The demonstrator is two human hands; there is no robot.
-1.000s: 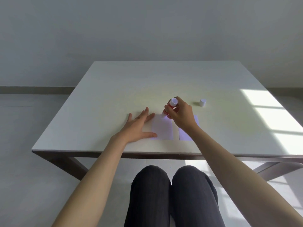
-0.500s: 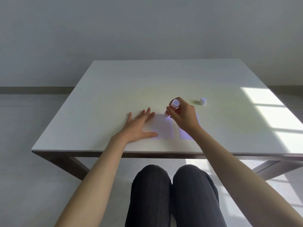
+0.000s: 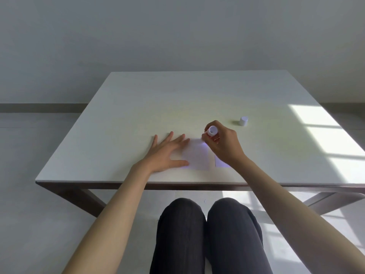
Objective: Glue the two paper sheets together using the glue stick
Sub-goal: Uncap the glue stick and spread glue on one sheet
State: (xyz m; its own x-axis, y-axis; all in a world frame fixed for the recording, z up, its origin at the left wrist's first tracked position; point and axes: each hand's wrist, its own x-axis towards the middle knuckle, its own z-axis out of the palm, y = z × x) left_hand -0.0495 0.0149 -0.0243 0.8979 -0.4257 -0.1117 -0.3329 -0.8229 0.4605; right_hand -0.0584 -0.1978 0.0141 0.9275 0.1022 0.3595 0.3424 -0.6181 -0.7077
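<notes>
Two small pale sheets lie side by side near the table's front edge. The left sheet is pinned flat at its left edge by my left hand, fingers spread. My right hand grips the glue stick, tilted with its tip down on the far right corner of the left sheet. The right sheet is mostly hidden under my right wrist. The glue stick's white cap stands apart on the table, to the right of my right hand.
The white table has dark legs and its front edge runs just above my knees. Bright sunlight patches fall on the table's right side and on the floor.
My right hand has shifted the glue stick slightly right along the far edge of the left sheet. My left hand has stayed flat on the sheet.
</notes>
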